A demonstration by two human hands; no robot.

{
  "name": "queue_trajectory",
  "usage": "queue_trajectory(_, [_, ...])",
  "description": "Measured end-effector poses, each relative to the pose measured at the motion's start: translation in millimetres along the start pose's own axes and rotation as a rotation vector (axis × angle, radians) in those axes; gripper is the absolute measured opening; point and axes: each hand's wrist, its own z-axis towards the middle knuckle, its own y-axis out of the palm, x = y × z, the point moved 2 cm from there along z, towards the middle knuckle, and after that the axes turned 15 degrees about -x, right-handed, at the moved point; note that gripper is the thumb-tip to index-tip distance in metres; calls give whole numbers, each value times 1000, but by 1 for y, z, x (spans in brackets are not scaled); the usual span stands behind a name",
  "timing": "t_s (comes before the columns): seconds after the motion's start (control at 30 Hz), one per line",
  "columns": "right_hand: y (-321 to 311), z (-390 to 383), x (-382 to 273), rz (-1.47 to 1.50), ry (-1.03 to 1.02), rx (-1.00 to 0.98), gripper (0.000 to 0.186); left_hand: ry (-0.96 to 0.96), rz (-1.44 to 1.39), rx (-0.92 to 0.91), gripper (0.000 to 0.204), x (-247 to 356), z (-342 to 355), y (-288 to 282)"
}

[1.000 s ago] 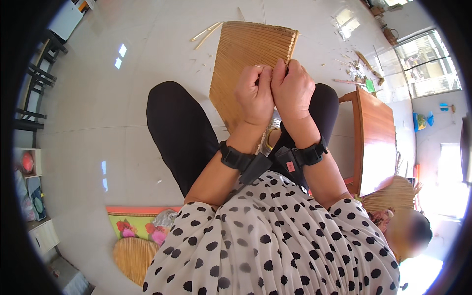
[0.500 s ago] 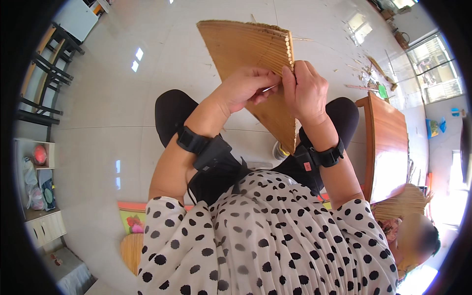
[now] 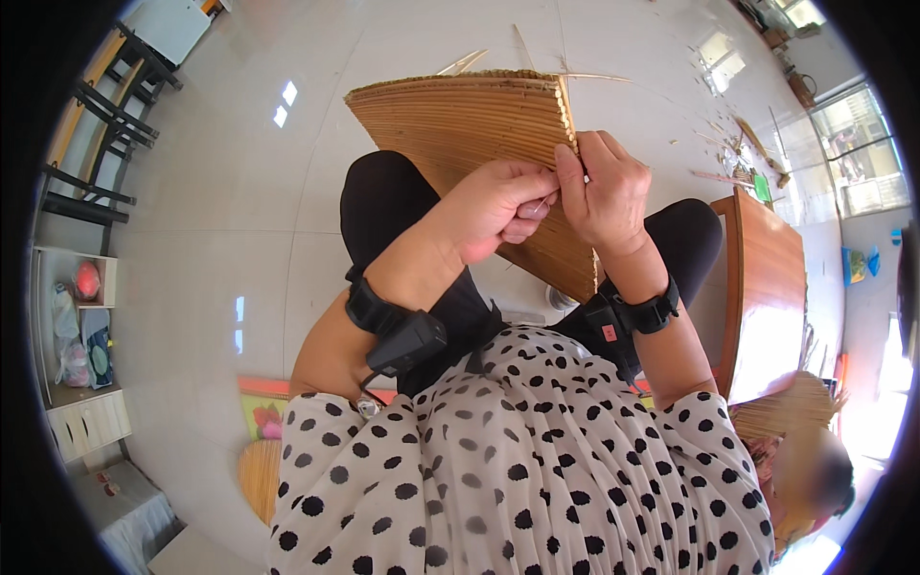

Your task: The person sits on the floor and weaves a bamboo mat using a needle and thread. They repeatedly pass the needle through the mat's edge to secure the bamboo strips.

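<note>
A tan panel of thin stalks laid side by side [image 3: 450,125] stands tilted between my knees, its cut stalk ends showing along the right edge. My right hand [image 3: 606,192] is closed on that edge, thumb on the near face. Just left of it, my left hand [image 3: 503,206] is closed with the fingers curled in front of the panel. A thin pale strand, like thread [image 3: 540,207], shows at its fingertips; whether it runs into the panel I cannot tell. Both forearms carry black strapped devices [image 3: 407,343].
A wooden table [image 3: 767,287] stands at the right, with scattered stalk scraps [image 3: 738,158] on the floor beyond it. At lower right a person holds another stalk piece [image 3: 791,407]. Black-legged benches [image 3: 105,125] and a shelf unit [image 3: 86,393] line the left side.
The panel has tilted, and its far left corner sits lower and further left. My left hand has curled tighter and moved slightly down. My right hand keeps its hold on the edge.
</note>
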Motion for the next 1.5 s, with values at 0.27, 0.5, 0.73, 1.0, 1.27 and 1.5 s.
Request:
queue_trajectory(0.27, [14,-2,-12,42,35,-21,25,103,94,31,26,-18,-34,21])
queue_trajectory(0.5, [-1,17,27,84,185,60,30,55,878,290,13,1,-89,2])
queue_trajectory(0.73, [1,16,27,88,273,71,24,525,1136,641,2,42,-82,-3])
queue_trajectory(1.0, [6,4,24,113,337,45,27,892,374,118,9,38,-24,6])
queue_trajectory(1.27, [2,-6,38,151,393,107,30,741,614,294,13,48,-20,22])
queue_trajectory(1.5, [-5,-19,60,66,474,140,30,1037,717,895,16,112,-155,-37])
